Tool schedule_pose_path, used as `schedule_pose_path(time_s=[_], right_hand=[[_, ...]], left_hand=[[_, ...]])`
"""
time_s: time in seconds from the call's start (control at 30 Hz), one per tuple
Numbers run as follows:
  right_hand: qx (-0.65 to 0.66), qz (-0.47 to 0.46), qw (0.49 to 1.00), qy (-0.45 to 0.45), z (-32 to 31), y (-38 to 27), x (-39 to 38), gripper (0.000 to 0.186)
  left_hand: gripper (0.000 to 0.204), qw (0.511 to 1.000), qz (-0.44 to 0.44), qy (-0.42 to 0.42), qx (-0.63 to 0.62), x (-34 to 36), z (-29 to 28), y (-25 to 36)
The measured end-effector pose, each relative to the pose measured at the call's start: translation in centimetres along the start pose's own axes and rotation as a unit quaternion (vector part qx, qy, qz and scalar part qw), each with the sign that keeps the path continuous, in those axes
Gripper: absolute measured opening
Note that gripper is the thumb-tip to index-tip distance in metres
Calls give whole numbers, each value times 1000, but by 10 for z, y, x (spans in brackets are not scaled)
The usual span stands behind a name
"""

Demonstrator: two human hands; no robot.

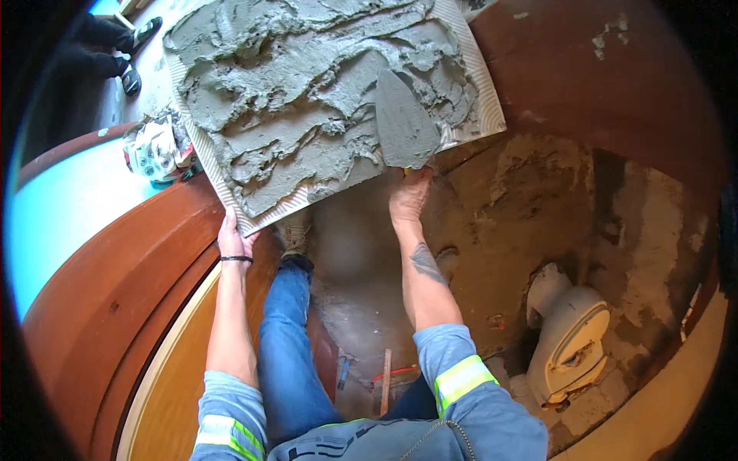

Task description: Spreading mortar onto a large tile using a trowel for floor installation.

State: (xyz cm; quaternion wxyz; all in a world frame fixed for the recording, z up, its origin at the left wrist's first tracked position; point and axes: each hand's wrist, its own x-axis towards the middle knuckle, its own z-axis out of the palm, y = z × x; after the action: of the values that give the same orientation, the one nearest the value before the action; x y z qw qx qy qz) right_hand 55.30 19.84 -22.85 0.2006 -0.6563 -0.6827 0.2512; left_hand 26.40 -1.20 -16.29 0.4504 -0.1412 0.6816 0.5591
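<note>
A large ribbed tile (483, 107) fills the upper middle of the view, its back covered in thick grey mortar (307, 84). My left hand (234, 240) grips the tile's lower left edge and holds it up. My right hand (410, 196) is shut on the handle of a pointed trowel (401, 123), whose grey blade lies flat on the wet mortar near the tile's lower right part. My blue-jeaned knee (288, 307) rises under the tile.
A brown wooden door (115, 292) curves along the left. A white toilet (573, 338) stands at lower right on a rough bare floor (492, 223). Hand tools (384, 380) lie near my feet. Crumpled packaging (157, 150) and another person's shoes (131, 58) are at upper left.
</note>
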Motion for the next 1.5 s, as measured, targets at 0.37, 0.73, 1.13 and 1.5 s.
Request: schedule_pose_path(time_s=[0.37,0.73,1.13,1.5], right_hand=[[9,42,990,-137,-161,7,-155,24],[-92,-88,897,-423,-263,-202,-70,39],[5,183,896,-405,-288,-262,47,41],[352,457,632,-517,-123,-353,-178,44]], left_hand=[[36,999,17,30,-38,-19,-11,26],[38,999,-30,4,-36,-38,-55,70],[37,996,-49,25,-66,-45,-94,98],[46,994,-97,-38,-42,-30,-155,114]])
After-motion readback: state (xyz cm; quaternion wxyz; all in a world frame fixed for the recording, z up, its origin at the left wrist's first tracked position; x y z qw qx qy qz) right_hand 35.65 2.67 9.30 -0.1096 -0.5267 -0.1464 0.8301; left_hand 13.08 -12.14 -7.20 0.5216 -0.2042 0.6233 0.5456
